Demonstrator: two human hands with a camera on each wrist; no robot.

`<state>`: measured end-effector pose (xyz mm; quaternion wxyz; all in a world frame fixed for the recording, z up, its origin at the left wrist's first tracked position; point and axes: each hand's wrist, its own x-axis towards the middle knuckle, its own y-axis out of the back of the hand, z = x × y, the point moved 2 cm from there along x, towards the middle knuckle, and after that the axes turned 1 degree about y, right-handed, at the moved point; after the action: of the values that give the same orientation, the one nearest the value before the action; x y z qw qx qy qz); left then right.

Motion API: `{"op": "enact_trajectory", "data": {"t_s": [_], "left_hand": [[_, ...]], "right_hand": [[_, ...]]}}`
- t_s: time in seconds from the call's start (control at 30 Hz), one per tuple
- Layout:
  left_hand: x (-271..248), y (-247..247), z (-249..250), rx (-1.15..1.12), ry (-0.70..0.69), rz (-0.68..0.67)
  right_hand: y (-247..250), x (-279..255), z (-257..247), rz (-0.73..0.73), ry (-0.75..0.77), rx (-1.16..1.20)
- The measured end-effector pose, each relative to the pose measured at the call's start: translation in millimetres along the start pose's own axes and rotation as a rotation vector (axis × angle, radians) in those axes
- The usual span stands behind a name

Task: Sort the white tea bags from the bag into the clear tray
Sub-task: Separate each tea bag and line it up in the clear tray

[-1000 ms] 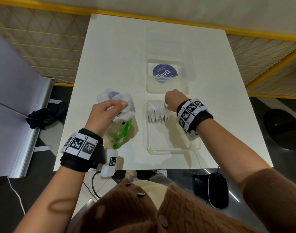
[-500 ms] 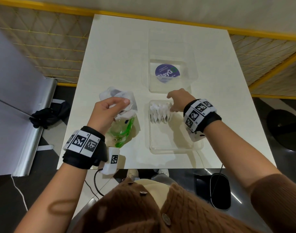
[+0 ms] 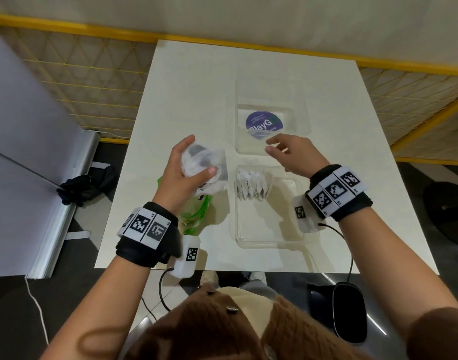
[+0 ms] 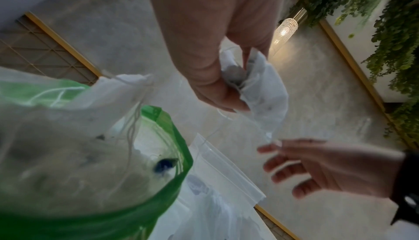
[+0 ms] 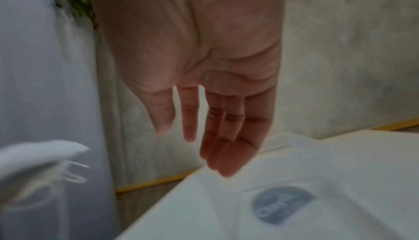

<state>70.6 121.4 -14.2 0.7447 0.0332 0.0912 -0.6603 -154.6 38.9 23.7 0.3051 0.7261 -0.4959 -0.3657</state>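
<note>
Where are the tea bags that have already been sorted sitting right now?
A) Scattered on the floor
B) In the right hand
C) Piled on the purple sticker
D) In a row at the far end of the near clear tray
D: the sorted tea bags stand in a row at the far end of the near clear tray, while the right hand is empty and open.

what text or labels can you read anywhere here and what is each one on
"ClayGo": white and green letters on the round purple sticker seen through the clear lid, its first letter partly hidden.
Small lines of print above and below it on the sticker: too small to read.
"L4", "L5": beside the square markers on the left wristband.
Small characters on the right wristband: too small to read.
</note>
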Motion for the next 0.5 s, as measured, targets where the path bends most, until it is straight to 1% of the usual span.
{"op": "enact_trajectory", "data": {"t_s": [0.03, 0.07, 0.13, 0.17, 0.2, 0.27, 0.3, 0.4, 0.5], "left_hand": [[-1.0, -1.1, 1.5, 0.002, -0.012, -0.007], [-2.2, -2.5, 2.9, -0.005, -0.020, -0.017], [-5.1, -6.3, 6.5, -0.049, -0.038, -0.052], [-6.7, -7.4, 8.5, -0.077, -0.045, -0.078], [-7.8, -8.0, 10.7, -0.095, -0.054, -0.105], [-11.1, -6.0, 16.2, -0.110, -0.070, -0.128], [-12.8, -4.4, 18.1, -0.116, -0.071, -0.123], [-16.2, 1.1, 19.1, -0.158, -0.054, -0.083], [-18.3, 4.6, 17.7, -0.184, -0.040, -0.037]], "right_hand": [[-0.9, -3.9, -11.2, 0.008, 0.061, 0.084], [-2.4, -8.8, -24.3, -0.016, 0.113, 0.190], [-7.8, -18.5, -51.1, -0.143, 0.200, 0.395], [-11.2, -21.6, -62.1, -0.200, 0.255, 0.422], [-14.5, -23.3, -70.5, -0.229, 0.324, 0.392], [-19.9, -23.9, -80.1, -0.219, 0.423, 0.319], [-21.0, -22.6, -81.1, -0.200, 0.428, 0.335], [-22.4, -21.9, -80.5, -0.178, 0.350, 0.514], [-25.8, -24.3, -78.3, -0.175, 0.300, 0.600]]}}
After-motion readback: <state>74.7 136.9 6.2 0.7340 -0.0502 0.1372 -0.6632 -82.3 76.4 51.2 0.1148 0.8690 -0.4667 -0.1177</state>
